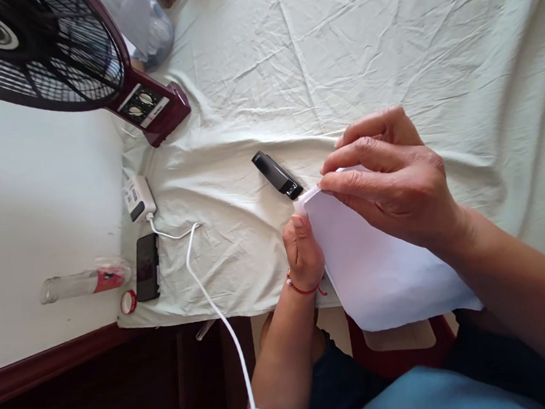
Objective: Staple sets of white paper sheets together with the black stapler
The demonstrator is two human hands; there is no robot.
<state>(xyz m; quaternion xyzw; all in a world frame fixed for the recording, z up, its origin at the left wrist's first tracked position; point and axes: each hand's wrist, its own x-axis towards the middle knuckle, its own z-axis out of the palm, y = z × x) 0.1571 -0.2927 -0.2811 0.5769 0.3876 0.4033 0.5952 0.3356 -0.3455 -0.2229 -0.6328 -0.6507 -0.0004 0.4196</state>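
pinching the top corner of a white sheet of paper [378, 265] between thumb and fingers, the right hand [389, 178] bends over it, while the left hand [304, 252], curled shut, grips the paper's left edge. the sheet lies at the near edge of the pale green cloth [335, 46], with a black stapler [277, 175] just beside its corner. a phone [147, 267] and white charger [138, 198] sit well apart to the left, under a maroon fan [49, 52].

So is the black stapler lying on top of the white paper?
No, the black stapler lies on the cloth just beyond the white paper corner.
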